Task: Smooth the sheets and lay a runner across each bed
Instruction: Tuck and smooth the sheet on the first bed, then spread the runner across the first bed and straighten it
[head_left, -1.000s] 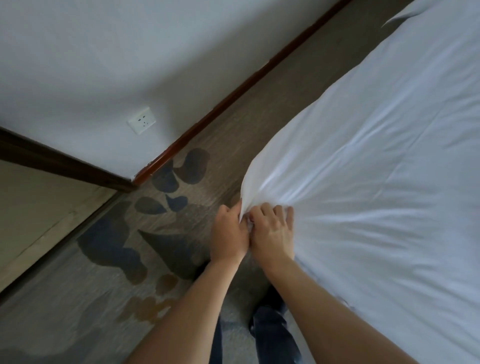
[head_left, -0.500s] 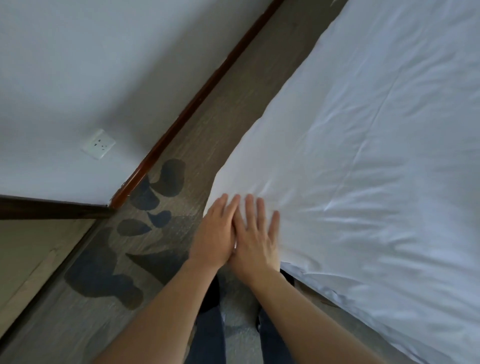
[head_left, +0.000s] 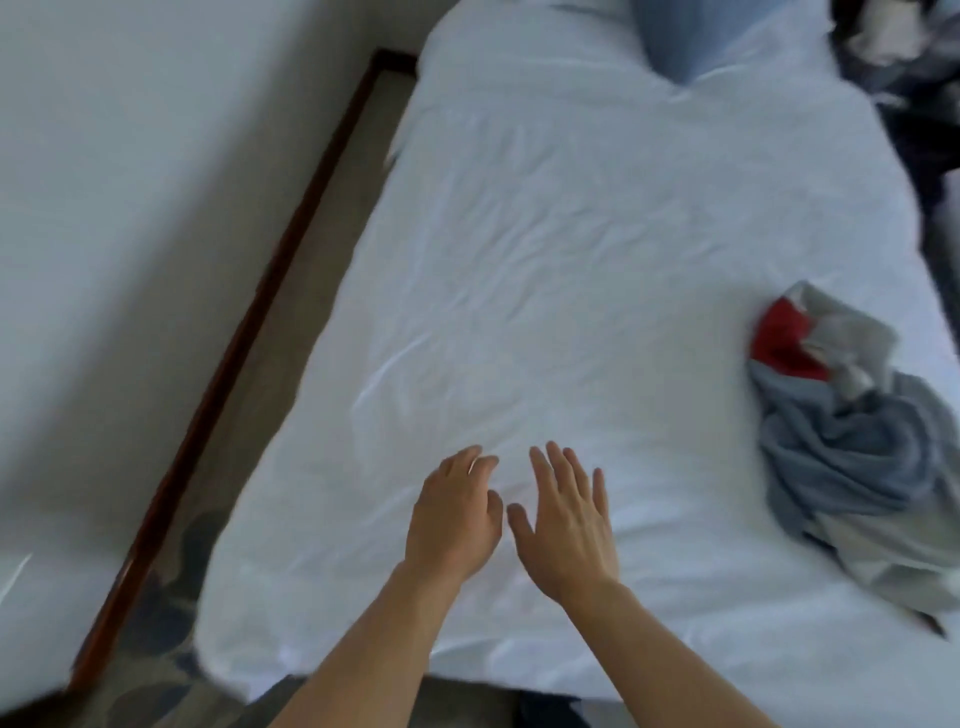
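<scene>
left hand (head_left: 453, 525) and right hand (head_left: 567, 525) flat, fingers straight, side by side

hands: left hand (head_left: 453, 525) and right hand (head_left: 567, 525) flat, side by side on the sheet (head_left: 545, 270)
sheet: white, pretty wrinkly
right edge: crumpled grey-blue-red cloth (head_left: 852, 441)
top: blue pillow (head_left: 675, 36)

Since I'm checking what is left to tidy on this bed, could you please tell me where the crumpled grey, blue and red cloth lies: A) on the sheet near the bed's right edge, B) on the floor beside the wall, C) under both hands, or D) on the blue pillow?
A: the crumpled cloth rests on the white sheet by the bed's right edge, well apart from the left hand and right hand.
</scene>
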